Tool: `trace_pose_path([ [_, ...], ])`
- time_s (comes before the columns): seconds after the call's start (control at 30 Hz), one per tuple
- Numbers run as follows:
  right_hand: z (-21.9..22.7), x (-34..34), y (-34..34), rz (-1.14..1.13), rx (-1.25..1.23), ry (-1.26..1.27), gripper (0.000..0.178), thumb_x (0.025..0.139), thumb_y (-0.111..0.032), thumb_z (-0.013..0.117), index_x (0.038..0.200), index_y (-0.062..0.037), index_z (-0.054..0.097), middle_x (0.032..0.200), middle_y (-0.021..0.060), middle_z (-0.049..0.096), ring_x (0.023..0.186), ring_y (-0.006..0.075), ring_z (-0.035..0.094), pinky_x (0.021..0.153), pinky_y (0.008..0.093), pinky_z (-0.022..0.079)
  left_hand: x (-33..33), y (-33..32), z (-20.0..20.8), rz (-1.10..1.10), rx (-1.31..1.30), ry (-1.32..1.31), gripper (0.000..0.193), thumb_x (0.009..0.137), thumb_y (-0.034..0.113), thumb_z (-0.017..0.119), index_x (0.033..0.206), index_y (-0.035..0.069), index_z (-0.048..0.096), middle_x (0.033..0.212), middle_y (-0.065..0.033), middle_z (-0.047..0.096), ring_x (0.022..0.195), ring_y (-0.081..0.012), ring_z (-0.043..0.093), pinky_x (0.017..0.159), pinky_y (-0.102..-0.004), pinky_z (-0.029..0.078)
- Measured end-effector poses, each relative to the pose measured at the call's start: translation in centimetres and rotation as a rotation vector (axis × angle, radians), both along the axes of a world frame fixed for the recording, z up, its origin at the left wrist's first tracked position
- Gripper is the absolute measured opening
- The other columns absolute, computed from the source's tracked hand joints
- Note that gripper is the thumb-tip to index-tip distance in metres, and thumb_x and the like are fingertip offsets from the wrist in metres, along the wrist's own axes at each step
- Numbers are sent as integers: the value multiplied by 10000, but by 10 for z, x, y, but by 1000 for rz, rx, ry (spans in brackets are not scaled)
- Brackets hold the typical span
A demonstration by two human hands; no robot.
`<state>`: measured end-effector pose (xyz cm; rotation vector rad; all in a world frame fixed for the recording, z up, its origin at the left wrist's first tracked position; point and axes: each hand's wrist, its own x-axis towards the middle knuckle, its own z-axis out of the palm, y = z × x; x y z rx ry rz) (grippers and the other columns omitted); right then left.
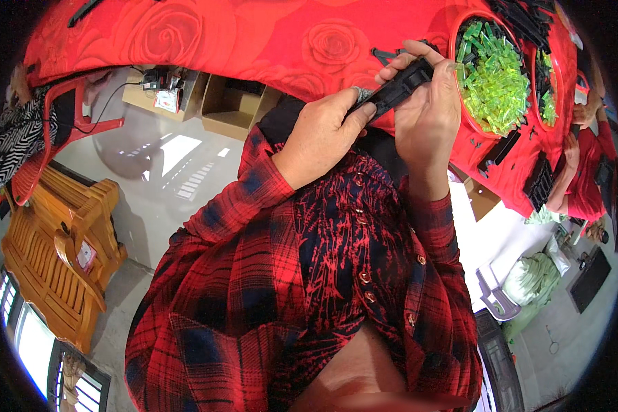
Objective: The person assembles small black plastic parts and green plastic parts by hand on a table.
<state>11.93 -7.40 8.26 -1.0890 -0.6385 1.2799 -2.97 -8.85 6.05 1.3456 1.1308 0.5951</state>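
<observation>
A long black plastic part (401, 88) is held slantwise above the near edge of the red cloth. My left hand (321, 132) pinches its lower end, the thumb lying along it. Around the upper end curl the fingers and thumb of my right hand (429, 127). Something grey shows by my left fingertips; I cannot make it out. Just right of my right hand, a red basin (452, 51) is heaped with small clear green and yellow-green pieces (496, 86). Behind my right fingers lies a thin black piece (384, 55) on the cloth.
A second red basin (558, 89) holds black and green pieces. Black strips (522, 24) pile up behind it, and more black parts (541, 180) lie at the table's right. Another person's arm (564, 175) reaches in there. Left are cardboard boxes (228, 113), a red chair (50, 147) and a wooden bench (55, 254).
</observation>
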Motion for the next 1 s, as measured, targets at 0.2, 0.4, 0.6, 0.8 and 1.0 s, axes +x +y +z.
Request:
trace_pose_path([
  [0.2,7,-12,-1,-23,9,-29,466,1073,-410,338,1205,7,497,944,106,578,848,196,597,817,336,508,7,-7,-8,199,-69,-194,167,954,140,625,999,-15,584,745,-89,646,646,-154,592,610,-315,475],
  [0.4,8,-13,-2,-16,3,-52,483,1071,-400,332,1216,28,502,945,95,575,853,199,589,829,356,511,6,-10,-9,217,-33,-243,188,945,140,646,1028,-20,597,737,-65,634,641,-117,558,603,-295,469],
  [0.6,6,-14,-1,-40,-9,-7,417,1066,-365,340,1151,2,518,915,85,568,826,200,581,803,359,509,1,-10,-3,183,0,-103,177,945,162,646,986,-9,637,682,-64,606,607,-102,540,570,-286,448],
  [0.8,4,-14,-2,-47,-40,-4,343,1054,-327,345,1068,-25,509,881,81,549,790,197,565,761,353,499,-1,-10,9,191,-106,-130,171,944,154,639,963,-16,640,672,-55,605,600,-85,546,563,-265,441],
  [1.0,-4,-10,-10,-7,-99,-90,275,1061,-280,365,1038,-45,506,822,80,541,762,181,570,733,333,490,3,-17,-4,181,-305,-304,160,958,140,621,988,-17,628,753,-25,643,629,-64,561,575,-248,453],
])
